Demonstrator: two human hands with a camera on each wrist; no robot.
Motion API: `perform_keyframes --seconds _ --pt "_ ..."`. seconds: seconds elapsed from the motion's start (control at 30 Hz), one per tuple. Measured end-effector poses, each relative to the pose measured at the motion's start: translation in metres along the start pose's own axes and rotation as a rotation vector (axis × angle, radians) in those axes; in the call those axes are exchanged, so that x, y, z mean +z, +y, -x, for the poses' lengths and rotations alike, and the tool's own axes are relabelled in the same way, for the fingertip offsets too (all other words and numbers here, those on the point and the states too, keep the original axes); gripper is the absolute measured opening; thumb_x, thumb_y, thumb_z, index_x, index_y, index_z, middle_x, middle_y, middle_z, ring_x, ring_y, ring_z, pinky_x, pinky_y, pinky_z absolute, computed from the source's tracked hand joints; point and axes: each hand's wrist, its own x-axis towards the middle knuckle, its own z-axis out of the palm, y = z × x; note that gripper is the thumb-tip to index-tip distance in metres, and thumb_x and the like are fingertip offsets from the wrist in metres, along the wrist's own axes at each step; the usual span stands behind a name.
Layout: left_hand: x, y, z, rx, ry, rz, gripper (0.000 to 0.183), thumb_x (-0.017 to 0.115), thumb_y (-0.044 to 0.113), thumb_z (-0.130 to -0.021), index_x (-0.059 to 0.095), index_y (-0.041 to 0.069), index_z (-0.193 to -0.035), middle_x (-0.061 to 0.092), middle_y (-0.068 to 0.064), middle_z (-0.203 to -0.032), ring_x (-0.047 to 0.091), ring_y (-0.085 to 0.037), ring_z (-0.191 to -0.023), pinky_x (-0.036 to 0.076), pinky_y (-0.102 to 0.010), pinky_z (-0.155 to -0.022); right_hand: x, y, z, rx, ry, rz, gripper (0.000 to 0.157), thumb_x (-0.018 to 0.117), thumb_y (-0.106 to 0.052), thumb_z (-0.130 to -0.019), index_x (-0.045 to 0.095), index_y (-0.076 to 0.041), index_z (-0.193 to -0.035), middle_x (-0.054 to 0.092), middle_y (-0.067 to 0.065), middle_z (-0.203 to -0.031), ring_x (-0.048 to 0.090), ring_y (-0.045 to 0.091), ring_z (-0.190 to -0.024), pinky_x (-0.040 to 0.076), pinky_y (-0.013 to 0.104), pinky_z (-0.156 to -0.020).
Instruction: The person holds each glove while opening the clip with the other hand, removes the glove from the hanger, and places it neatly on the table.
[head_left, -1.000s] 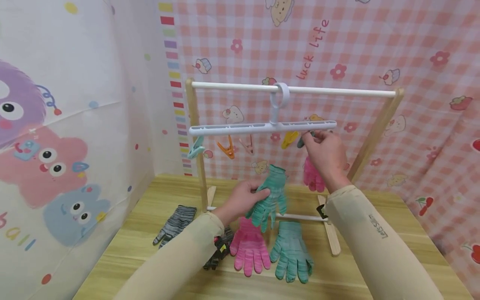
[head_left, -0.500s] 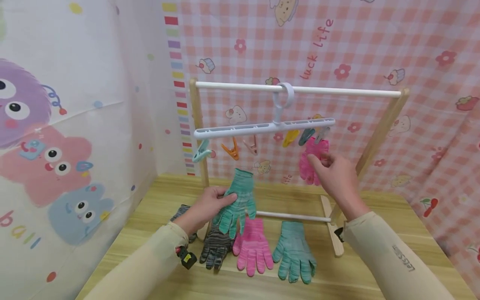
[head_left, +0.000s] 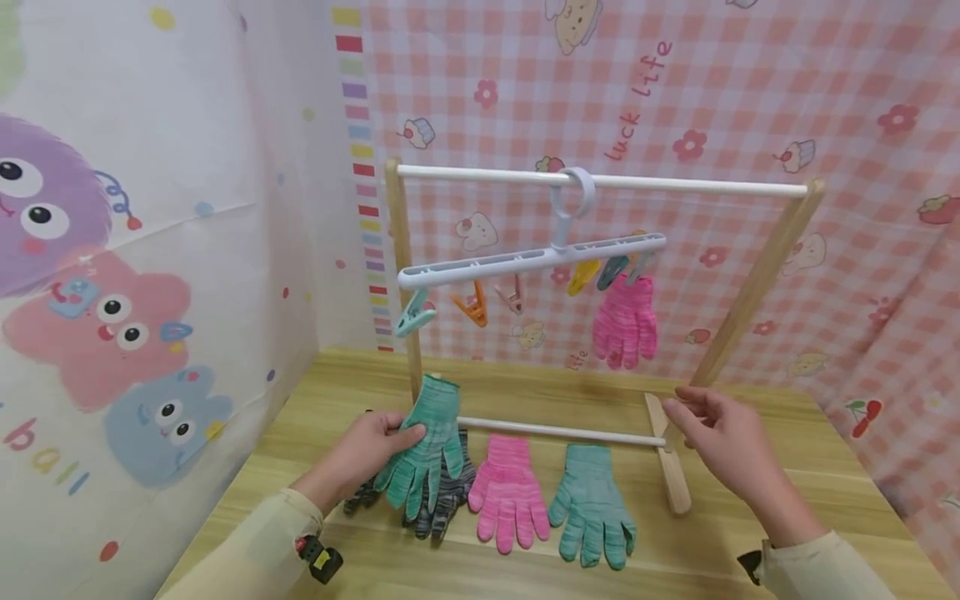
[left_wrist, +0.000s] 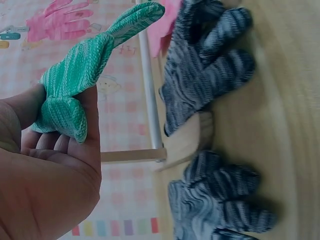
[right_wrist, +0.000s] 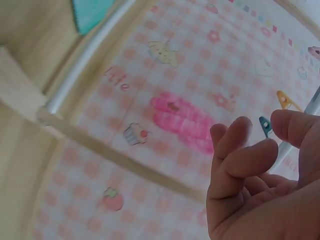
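Low over table [head_left: 675, 550], left of rack's bottom rail [head_left: 558, 431]: left hand [head_left: 360, 450] pinches green glove [head_left: 423, 442] near cuff, thumb on top. Right hand [head_left: 720, 442] loose, holding nothing, beside rack foot [head_left: 670, 471]. Judgement: lift by cuff, keep fingers dangling, bring cuff to free clip [head_left: 581, 276] beside hung pink glove [head_left: 624, 323]. Open room under hanger [head_left: 532, 257]; mind rail, left post [head_left: 402, 275].
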Motion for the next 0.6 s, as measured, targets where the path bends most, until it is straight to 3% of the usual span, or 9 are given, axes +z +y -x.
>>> perform_keyframes --seconds 0.13,0.27,0.37,0.5,0.6 --pt "-0.002 -0.009 0.007 -0.028 0.018 -0.002 0.038 0.064 0.034 -0.109 0.073 0.005 -0.131 0.076 -0.009 -0.122 0.071 -0.020 -0.108 0.058 -0.040 -0.094 -0.002 0.018 0.017 0.030 -0.003 0.012 0.070 0.056 -0.053 -0.109 0.055 0.003 -0.151 0.074 0.022 -0.126 0.072 0.012 -0.084 0.058 0.027 -0.066" --pt "-0.006 -0.020 0.015 -0.060 0.029 0.009 0.051 0.063 0.035 -0.109 0.062 0.000 -0.147 0.070 -0.019 -0.141 0.071 -0.031 -0.123 0.059 -0.047 -0.103 -0.006 0.035 0.031 0.076 -0.007 0.004 0.070 0.056 -0.053 -0.109 0.054 0.003 -0.151 0.073 0.023 -0.129 0.072 0.010 -0.083 0.059 0.026 -0.067" --pt "-0.012 -0.027 0.020 -0.080 0.054 0.003 0.055 0.063 0.036 -0.109 0.058 -0.002 -0.149 0.069 -0.019 -0.143 0.068 -0.034 -0.130 0.056 -0.051 -0.108 -0.010 0.045 0.039 0.124 -0.010 0.005 0.072 0.054 -0.056 -0.109 0.053 0.001 -0.153 0.072 0.024 -0.132 0.072 0.008 -0.083 0.059 0.027 -0.068" --pt "-0.028 -0.034 0.024 -0.088 0.080 -0.008 0.056 0.061 0.037 -0.110 0.059 -0.004 -0.147 0.074 -0.018 -0.133 0.069 -0.033 -0.126 0.057 -0.050 -0.107 -0.014 0.055 0.046 0.180 -0.019 0.014 0.075 0.053 -0.060 -0.108 0.053 0.000 -0.153 0.073 0.022 -0.132 0.071 0.006 -0.082 0.058 0.026 -0.067" --pt "-0.048 -0.038 0.028 -0.108 0.073 -0.067 0.065 0.059 0.042 -0.110 0.052 -0.006 -0.153 0.066 -0.024 -0.144 0.063 -0.042 -0.135 0.054 -0.054 -0.110 -0.015 0.060 0.049 0.207 -0.036 0.013 0.078 0.052 -0.062 -0.107 0.053 0.001 -0.153 0.073 0.021 -0.133 0.071 0.006 -0.083 0.058 0.026 -0.067"
